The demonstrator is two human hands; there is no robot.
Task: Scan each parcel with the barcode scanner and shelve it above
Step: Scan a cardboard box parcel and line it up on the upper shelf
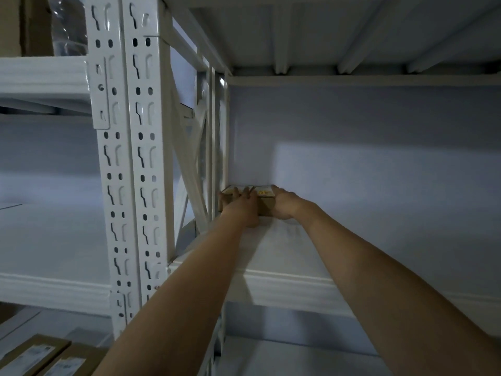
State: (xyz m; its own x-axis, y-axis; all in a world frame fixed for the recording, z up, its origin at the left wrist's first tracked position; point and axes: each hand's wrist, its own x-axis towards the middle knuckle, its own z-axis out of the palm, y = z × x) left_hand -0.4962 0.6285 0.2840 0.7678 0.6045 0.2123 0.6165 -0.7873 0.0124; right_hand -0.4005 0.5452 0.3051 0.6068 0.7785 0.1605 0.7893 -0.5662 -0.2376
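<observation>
A small brown cardboard parcel (264, 204) with a white and yellow label on top sits at the back left corner of a white metal shelf (284, 278), against the wall. Both my arms reach deep into the shelf bay. My left hand (245, 203) lies over the parcel's top and front with the fingers stretched forward. My right hand (283, 203) holds the parcel's right side, fingers along its edge. No barcode scanner is in view.
White perforated rack uprights (130, 158) stand on the left, with diagonal bracing behind them. Another shelf deck (352, 36) closes the bay overhead. Two flat cardboard parcels (40, 356) with labels lie at the bottom left. A cardboard box (24, 23) stands on the upper left shelf.
</observation>
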